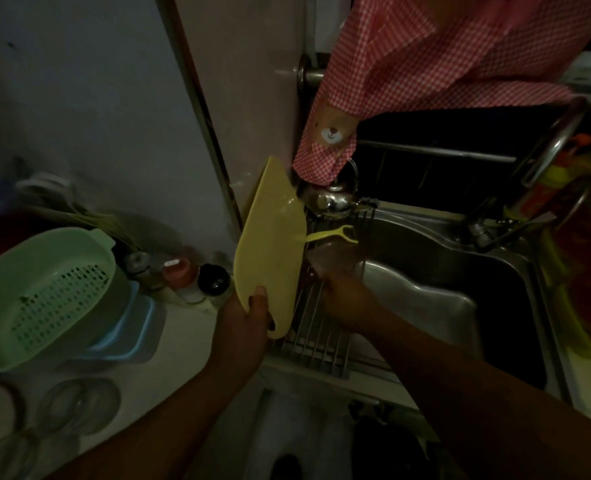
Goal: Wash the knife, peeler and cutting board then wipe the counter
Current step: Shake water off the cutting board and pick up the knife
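At the sink's (436, 237) left edge, one yellow cutting board (269, 251) stands nearly upright. The left hand (249, 323) clamps its lower end, thumb across the front face, fingers hidden behind. One yellow peeler (333, 233) lies on the one wire rack (318, 337), just beyond the right hand (346, 299), whose fingers are too blurred to read.

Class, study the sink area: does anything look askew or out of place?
The yellow cutting board stands tilted on edge at the drying rack, gripped by the left hand; a checked cloth droops onto the kettle.
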The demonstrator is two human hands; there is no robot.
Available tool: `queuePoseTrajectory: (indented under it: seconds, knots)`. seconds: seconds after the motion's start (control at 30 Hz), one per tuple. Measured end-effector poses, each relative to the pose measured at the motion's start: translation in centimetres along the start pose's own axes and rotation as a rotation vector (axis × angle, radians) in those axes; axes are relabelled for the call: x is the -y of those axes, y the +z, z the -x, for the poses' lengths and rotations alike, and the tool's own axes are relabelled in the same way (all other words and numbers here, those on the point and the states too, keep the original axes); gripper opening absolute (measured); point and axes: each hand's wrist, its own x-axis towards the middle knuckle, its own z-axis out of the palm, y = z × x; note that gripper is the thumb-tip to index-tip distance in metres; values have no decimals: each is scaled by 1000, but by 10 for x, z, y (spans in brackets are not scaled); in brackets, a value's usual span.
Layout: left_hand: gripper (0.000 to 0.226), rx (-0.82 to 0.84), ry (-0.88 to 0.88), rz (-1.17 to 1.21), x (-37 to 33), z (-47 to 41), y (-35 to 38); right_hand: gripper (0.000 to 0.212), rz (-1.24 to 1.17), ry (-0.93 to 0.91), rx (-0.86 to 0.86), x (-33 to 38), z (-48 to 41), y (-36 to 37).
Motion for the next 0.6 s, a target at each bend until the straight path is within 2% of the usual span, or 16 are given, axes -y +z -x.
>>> queuePoseTrajectory:
  seconds: [0.13, 0.23, 0.33, 0.43, 0.6]
  knots:
    - [25, -29, 20, 44, 8, -2, -7, 84, 143, -60, 76, 0, -33, 27]
    - [23, -35, 28, 50, 8, 0, -8, 95, 180, -104, 103, 12, -55, 40]
    - [24, -39, 12, 55, 15, -1, -7, 74, 283, -67, 159, 7, -65, 46]
    - [20, -23, -30, 60, 20, -4, -3, 39, 260, -40, 77, -4, -56, 43]
    - [21, -41, -41, 39, 24, 0, 10, 28, 152, -7, 31, -20, -44, 39]
